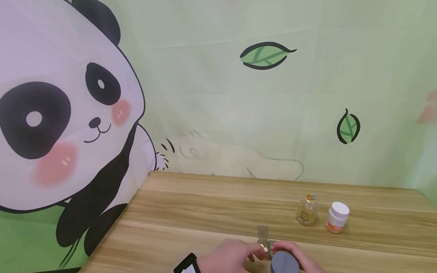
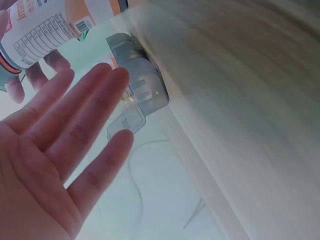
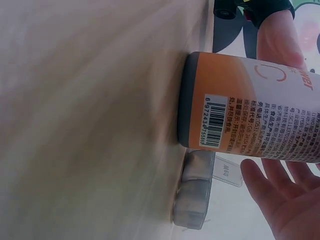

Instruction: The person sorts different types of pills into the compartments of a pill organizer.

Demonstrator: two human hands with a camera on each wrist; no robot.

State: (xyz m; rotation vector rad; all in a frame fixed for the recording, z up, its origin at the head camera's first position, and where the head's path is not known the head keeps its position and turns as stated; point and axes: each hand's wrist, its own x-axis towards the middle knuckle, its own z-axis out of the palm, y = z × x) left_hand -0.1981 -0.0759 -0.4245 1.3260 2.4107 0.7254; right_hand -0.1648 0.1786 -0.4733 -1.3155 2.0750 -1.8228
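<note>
My left hand (image 1: 235,254), fingers extended, reaches to the small grey pill organizer (image 1: 269,246), its fingertips right at the front compartment. Pale tablets (image 1: 263,248) show beside those fingertips. One clear lid flap (image 1: 263,231) stands raised at the far end; it shows again in the right wrist view, past the grey compartments (image 3: 194,190). My right hand (image 1: 300,254) holds a white-and-orange supplement bottle (image 3: 250,107) upright, fingers wrapped round its far side. Its round grey top (image 1: 285,262) faces the head camera. In the left wrist view the printed bottle (image 2: 55,30) is beyond my spread left fingers.
A clear jar (image 1: 307,213) with a gold lid and amber capsules stands toward the back right. Beside it is a white-capped bottle (image 1: 337,218) with an orange label. The wooden table (image 1: 191,201) meets a panda-printed cloth (image 1: 211,94). A black watch (image 1: 187,264) is on my left wrist.
</note>
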